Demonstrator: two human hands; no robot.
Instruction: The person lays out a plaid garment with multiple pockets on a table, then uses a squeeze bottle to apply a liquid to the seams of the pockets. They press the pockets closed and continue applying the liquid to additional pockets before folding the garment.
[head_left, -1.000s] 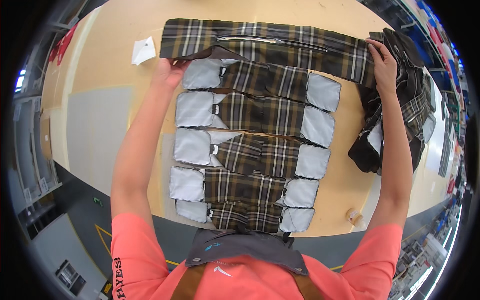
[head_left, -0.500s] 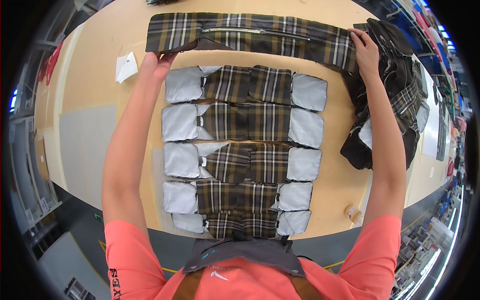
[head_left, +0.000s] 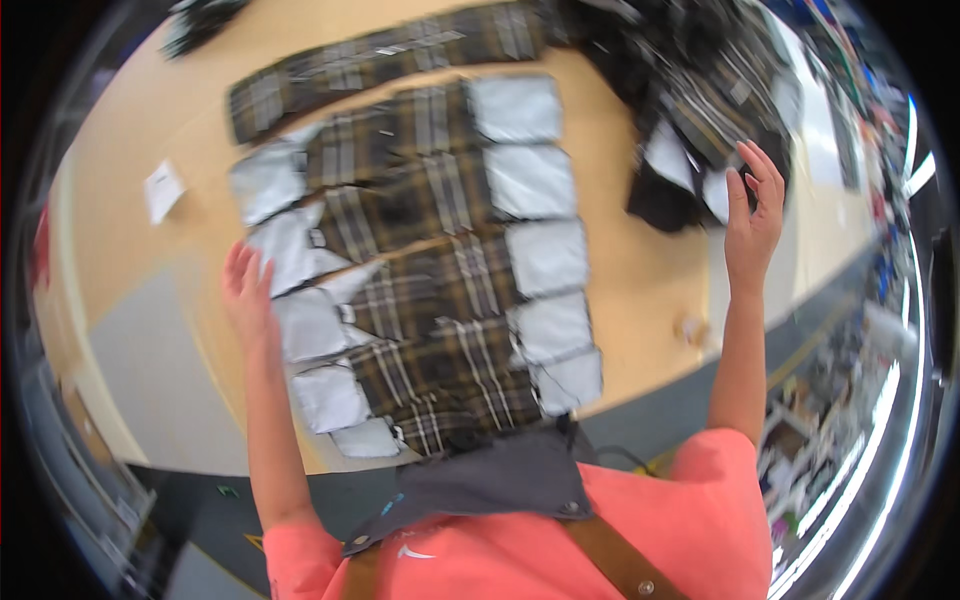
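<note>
My left hand [head_left: 250,288] is lifted, fingers apart, close to the white left-hand flaps of the laid-out pieces. It holds nothing. On the right my right hand [head_left: 758,200] hovers with spread fingers beside a dark heap of plaid fabric [head_left: 690,80], also holding nothing. Overlapping plaid fabric pieces [head_left: 420,215] with white pocket flaps [head_left: 540,180] on both sides lie in rows down the middle of the table. Beyond them a long plaid strip with a zipper [head_left: 380,65] lies flat, its right end meeting the heap. Motion blurs the picture somewhat.
The wooden table [head_left: 640,290] carries a small white paper [head_left: 162,192] at left and a small round container [head_left: 690,330] at right. A dark bundle [head_left: 200,22] sits at the far left edge. Grey floor and cluttered shelving show past the table.
Both hands have let go of the long plaid strip and drawn back toward me. The strip now rests on the table. The whole view has turned and shifted.
</note>
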